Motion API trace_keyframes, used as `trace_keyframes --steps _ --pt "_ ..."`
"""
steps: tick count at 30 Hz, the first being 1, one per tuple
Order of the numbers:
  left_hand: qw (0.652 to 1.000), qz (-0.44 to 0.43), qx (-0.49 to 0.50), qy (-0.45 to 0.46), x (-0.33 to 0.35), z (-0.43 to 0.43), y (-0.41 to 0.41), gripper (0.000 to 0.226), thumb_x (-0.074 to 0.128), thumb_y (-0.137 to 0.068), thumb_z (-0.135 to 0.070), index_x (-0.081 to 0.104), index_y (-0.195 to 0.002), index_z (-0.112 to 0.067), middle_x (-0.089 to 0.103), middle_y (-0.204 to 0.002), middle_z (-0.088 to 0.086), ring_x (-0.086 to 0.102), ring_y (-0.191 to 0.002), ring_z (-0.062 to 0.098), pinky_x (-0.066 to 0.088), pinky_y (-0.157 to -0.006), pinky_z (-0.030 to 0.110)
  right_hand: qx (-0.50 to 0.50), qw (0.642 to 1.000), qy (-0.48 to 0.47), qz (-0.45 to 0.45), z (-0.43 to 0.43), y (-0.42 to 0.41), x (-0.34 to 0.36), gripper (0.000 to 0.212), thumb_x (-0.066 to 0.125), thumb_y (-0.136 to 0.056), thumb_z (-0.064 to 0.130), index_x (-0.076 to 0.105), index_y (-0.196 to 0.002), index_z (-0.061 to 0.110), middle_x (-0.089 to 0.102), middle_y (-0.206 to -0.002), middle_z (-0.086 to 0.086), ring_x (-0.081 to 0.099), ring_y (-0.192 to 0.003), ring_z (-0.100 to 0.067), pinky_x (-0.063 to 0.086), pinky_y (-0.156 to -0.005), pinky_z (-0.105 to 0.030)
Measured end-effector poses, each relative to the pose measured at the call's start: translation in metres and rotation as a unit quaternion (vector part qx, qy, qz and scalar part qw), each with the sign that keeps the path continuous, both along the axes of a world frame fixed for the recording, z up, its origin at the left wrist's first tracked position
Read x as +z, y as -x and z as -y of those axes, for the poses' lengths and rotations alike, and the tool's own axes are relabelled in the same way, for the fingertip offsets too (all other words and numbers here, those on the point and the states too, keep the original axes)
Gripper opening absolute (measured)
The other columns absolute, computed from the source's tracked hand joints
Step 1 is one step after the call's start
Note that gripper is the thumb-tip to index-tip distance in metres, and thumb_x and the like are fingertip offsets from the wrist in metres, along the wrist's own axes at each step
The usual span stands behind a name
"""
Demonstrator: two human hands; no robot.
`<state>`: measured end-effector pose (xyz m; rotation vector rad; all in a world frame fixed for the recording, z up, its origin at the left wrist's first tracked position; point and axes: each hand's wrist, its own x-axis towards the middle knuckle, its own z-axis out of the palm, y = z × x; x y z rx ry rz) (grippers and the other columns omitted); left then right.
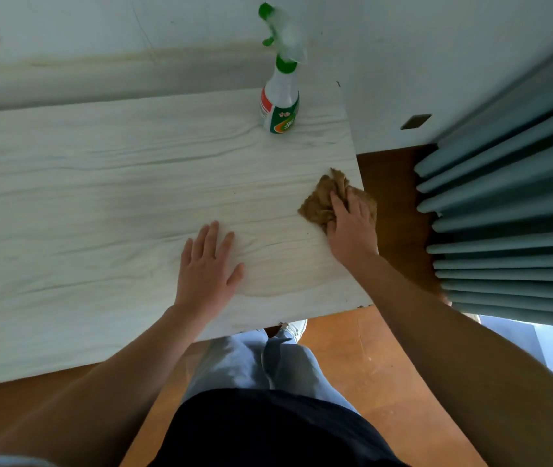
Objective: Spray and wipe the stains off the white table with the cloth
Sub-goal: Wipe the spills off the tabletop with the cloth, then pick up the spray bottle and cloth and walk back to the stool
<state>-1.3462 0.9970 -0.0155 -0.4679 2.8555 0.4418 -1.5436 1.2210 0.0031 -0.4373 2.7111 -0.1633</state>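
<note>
The white wood-grain table (pixel 99 203) fills the left and middle of the head view. A brown cloth (pixel 318 202) lies crumpled at the table's right edge, and my right hand (pixel 350 224) presses down on it, covering its near part. My left hand (pixel 207 264) rests flat on the tabletop, fingers spread, holding nothing. A white spray bottle (pixel 280 106) with a green trigger head stands upright at the table's far right corner, apart from both hands. No distinct stains show on the surface from here.
A white wall (pixel 386 62) with a yellowish streak runs behind the table. Blue-grey pleated curtains (pixel 504 214) hang close on the right. Brown floor (pixel 352 365) and my legs in grey trousers lie below the table's near edge.
</note>
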Motion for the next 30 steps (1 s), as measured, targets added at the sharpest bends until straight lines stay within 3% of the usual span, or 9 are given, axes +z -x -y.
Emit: trace_keyframes --steps 6,9,14,20,24,27,30 --pt "0.998 -0.04 -0.037 -0.008 0.01 0.034 0.05 0.066 0.036 -0.095 -0.051 0.048 -0.147 -0.011 0.041 -0.157 0.018 0.041 -0.143 0.038 0.034 -0.115 0.051 -0.091 0.995 0.039 0.005 0.013 -0.001 0.016 0.062 0.05 -0.098 0.027 0.03 -0.156 0.024 0.022 -0.164 -0.007 0.016 -0.151 -0.031 0.019 -0.124 -0.049" --pt "0.996 -0.063 0.018 -0.067 0.015 0.05 0.1 0.063 0.047 -0.097 -0.049 0.042 -0.15 -0.015 0.042 -0.156 0.013 0.043 -0.14 0.035 0.038 -0.111 0.049 -0.151 0.986 0.065 -0.027 0.009 -0.015 0.022 0.062 0.054 -0.096 0.034 0.033 -0.153 0.022 0.03 -0.159 -0.007 0.028 -0.145 -0.03 0.03 -0.118 -0.048" --pt "0.966 -0.094 0.125 -0.204 0.016 0.067 0.196 0.08 0.058 -0.086 -0.062 0.031 -0.152 -0.025 0.039 -0.156 0.001 0.044 -0.139 0.025 0.041 -0.108 0.046 -0.249 0.964 0.097 -0.02 0.004 -0.024 0.019 0.07 0.06 -0.092 0.045 0.031 -0.153 0.025 0.037 -0.152 -0.003 0.036 -0.136 -0.024 0.045 -0.106 -0.048" --pt "0.958 -0.112 0.075 -0.253 0.01 0.07 0.255 0.089 0.073 -0.074 -0.06 0.034 -0.149 -0.029 0.05 -0.146 -0.003 0.053 -0.129 0.02 0.049 -0.103 0.045 -0.242 0.968 0.07 -0.013 0.015 -0.017 0.011 0.074 0.061 -0.089 0.05 0.031 -0.153 0.026 0.036 -0.152 -0.006 0.035 -0.134 -0.03 0.041 -0.109 -0.049" --pt "0.939 -0.126 0.109 -0.3 0.008 0.07 0.27 0.093 0.078 -0.069 -0.061 0.039 -0.148 -0.028 0.055 -0.143 -0.005 0.057 -0.125 0.017 0.051 -0.103 0.045 -0.219 0.974 0.045 -0.025 0.013 -0.012 0.008 0.07 0.06 -0.089 0.049 0.035 -0.15 0.025 0.039 -0.147 -0.009 0.038 -0.129 -0.032 0.041 -0.106 -0.048" --pt "0.933 -0.139 0.111 -0.312 0.009 0.071 0.283 0.101 0.081 -0.066 -0.064 0.037 -0.149 -0.027 0.053 -0.146 -0.006 0.056 -0.127 0.014 0.049 -0.103 0.037 -0.205 0.977 0.041 -0.034 0.009 -0.009 0.005 0.068 0.061 -0.089 0.047 0.037 -0.149 0.024 0.041 -0.141 -0.009 0.039 -0.127 -0.031 0.041 -0.104 -0.047" --pt "0.927 -0.158 0.079 -0.33 0.013 0.069 0.293 0.093 0.082 -0.065 -0.061 0.041 -0.144 -0.033 0.057 -0.135 -0.012 0.059 -0.113 0.008 0.049 -0.09 0.025 -0.189 0.981 0.034 -0.037 0.008 -0.009 0.001 0.07 0.059 -0.091 0.048 0.034 -0.152 0.025 0.039 -0.142 -0.009 0.037 -0.128 -0.03 0.04 -0.105 -0.046"
